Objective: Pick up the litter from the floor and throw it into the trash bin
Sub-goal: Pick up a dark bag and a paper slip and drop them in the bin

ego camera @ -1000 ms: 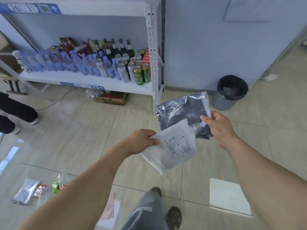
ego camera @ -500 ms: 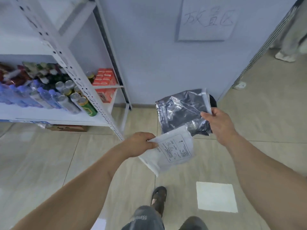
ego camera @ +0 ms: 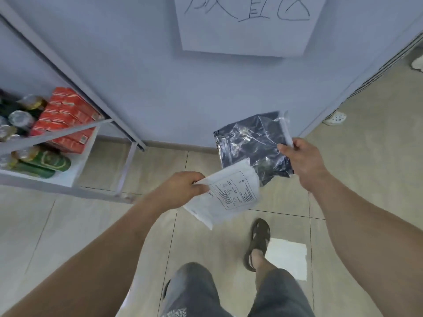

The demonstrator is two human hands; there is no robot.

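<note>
stepped closer to wall, bin now hidden; left hand (ego camera: 180,187) pinching white pouch (ego camera: 226,197), right hand (ego camera: 302,156) gripping foil bag (ego camera: 249,143); carrying step, next locate bin, release.

We saw a crinkled, glossy silver foil bag (ego camera: 249,145) pinched in the right hand (ego camera: 302,156), and a matt white plastic pouch (ego camera: 226,195) with a printed label in the left hand (ego camera: 183,188). The floor tiles (ego camera: 366,179) looked smooth and faintly shiny; the shelf frame (ego camera: 68,131) was painted metal.
</note>
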